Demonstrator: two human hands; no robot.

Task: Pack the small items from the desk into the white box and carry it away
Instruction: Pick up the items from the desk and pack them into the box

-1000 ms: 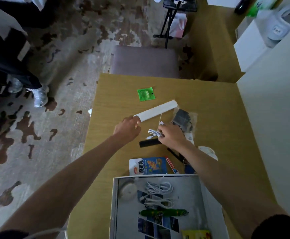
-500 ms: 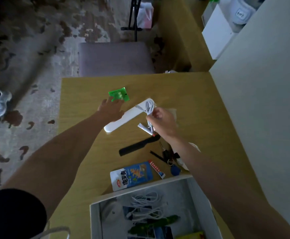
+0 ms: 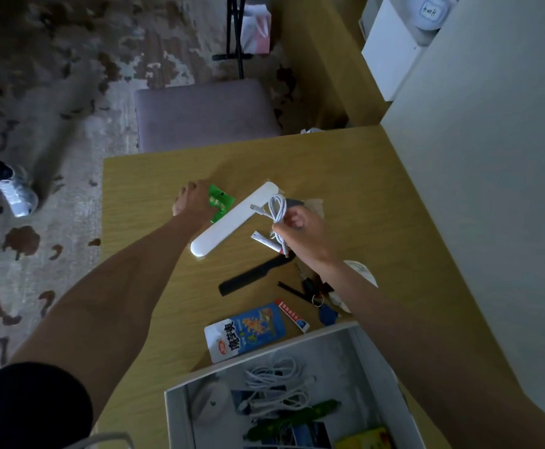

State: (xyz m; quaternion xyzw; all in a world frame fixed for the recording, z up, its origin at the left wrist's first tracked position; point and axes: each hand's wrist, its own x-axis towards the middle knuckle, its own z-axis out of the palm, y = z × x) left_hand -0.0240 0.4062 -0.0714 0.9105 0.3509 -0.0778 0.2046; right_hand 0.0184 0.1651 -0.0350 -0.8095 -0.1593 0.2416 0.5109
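Packing stands roughly at its midpoint, judging by what lies where. At the bottom of the frame, right of centre, the white box sits open on the surface, and it already holds several coiled white cables, a green stick-shaped item, some printed cards, a yellow packet and a pale round object.

The right hand, just right of centre, is clenched on a small looped white cable, lifted clear of the surface; that piece seems next for the box. The left hand, upper centre, rests on the green sachet at its edge; whether its grip has closed on the sachet I cannot tell, since the fingers are hidden behind the back of the hand.

Still out on the surface: a long white bar running diagonally through the centre, a small white tube beside its lower part, a black comb, a bunch of keys with a blue tag, a blue snack pouch touching a small red-and-white tube just above the box, and a clear bag with something dark partly hidden behind the right hand.

So about eight pieces remain to be packed, and the carrying away has not yet begun.
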